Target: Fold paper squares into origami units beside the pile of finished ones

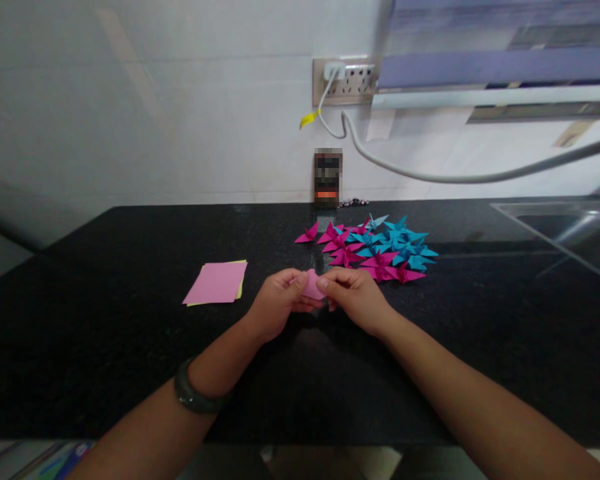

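Observation:
Between my two hands is a small folded piece of pink paper (312,287), held just above the black countertop. My left hand (280,300) pinches its left side, thumb on top and fingers curled beneath. On the other side, my right hand (356,297) grips the right edge between thumb and fingers. Parts of the paper are hidden by both thumbs. Just beyond my right hand lies a group of folded paper cranes, magenta ones (347,255) nearer and blue ones (403,243) behind to the right. A stack of square paper sheets (215,283), pink over yellow, rests left of my left hand.
The black countertop (105,347) runs to a white wall. A phone-like device (328,177) leans upright there, beside a beaded string (355,202). Above, a white cable (430,177) hangs from a wall socket (345,81). A metal sink (580,233) is at the right.

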Demonstrator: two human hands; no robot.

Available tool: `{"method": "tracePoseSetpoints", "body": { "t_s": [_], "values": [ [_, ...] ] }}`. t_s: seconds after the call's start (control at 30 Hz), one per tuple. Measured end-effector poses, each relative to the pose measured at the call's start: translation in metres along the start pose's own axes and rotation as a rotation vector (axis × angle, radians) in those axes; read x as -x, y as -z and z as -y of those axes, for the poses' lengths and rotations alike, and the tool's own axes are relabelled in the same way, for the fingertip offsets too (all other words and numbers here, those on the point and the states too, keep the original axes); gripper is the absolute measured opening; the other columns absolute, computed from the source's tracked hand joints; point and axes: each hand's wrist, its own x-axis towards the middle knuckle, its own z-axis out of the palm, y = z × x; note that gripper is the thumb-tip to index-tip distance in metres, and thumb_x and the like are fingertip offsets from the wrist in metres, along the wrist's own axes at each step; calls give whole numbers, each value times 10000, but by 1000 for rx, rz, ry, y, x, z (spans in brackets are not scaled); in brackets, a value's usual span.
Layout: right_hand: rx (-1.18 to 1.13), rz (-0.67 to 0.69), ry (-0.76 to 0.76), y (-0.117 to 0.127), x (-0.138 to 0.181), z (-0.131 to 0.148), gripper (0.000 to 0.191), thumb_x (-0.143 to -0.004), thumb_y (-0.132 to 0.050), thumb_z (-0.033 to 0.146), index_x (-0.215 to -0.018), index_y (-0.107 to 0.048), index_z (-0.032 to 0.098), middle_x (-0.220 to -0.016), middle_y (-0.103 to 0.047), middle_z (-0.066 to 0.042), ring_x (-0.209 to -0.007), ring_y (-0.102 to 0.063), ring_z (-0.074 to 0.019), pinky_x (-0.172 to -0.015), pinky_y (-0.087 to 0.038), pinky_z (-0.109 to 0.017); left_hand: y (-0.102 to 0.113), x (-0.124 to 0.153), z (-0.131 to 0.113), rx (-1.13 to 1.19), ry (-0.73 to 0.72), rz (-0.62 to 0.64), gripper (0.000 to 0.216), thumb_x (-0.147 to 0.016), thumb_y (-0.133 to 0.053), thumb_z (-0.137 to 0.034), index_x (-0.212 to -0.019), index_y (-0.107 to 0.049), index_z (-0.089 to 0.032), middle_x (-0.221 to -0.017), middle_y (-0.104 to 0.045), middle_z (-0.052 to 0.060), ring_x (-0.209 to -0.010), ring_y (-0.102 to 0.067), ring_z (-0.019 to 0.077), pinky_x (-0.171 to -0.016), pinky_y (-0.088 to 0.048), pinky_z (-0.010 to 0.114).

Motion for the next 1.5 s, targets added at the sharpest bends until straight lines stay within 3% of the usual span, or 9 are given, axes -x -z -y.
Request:
{"method": "tracePoseSetpoints", "body": {
  "t_s": [0.17, 0.43, 0.77, 1.5],
  "values": [
    [-145, 100, -13, 4, 0, 0, 265, -718, -577, 388, -630, -597, 139, -563, -513, 29, -463, -452, -60, -443, -384, -191, -2, 1, -4, 40, 58, 17, 347, -698, -599, -460, -698, -571, -114, -597, -650, 39, -530, -621, 115, -502, -476, 187],
    [-199, 130, -47, 4, -1, -6, 247, -693, -617, 377, -649, -636, 136, -595, -566, 12, -494, -502, -66, -454, -417, -186, -3, 2, -5, -1, 82, 68, 356, -707, -579, -472, -672, -576, -117, -562, -637, 37, -483, -590, 99, -465, -448, 174],
    [-257, 216, -114, 5, 0, -8, 259, -645, -675, 305, -865, -672, 168, -707, -649, -3, -601, -573, -89, -491, -453, -182, 1, 0, -3, 10, 55, 26, 331, -729, -562, -456, -688, -549, -128, -546, -622, 18, -474, -580, 91, -472, -446, 177],
    [-272, 243, -118, 5, -1, -8, 230, -673, -650, 282, -871, -670, 168, -709, -658, 1, -566, -568, -70, -506, -461, -181, 3, -1, -1, 24, 49, 22, 310, -741, -559, -432, -679, -543, -128, -516, -607, 7, -449, -570, 86, -447, -435, 165]
  ]
}}
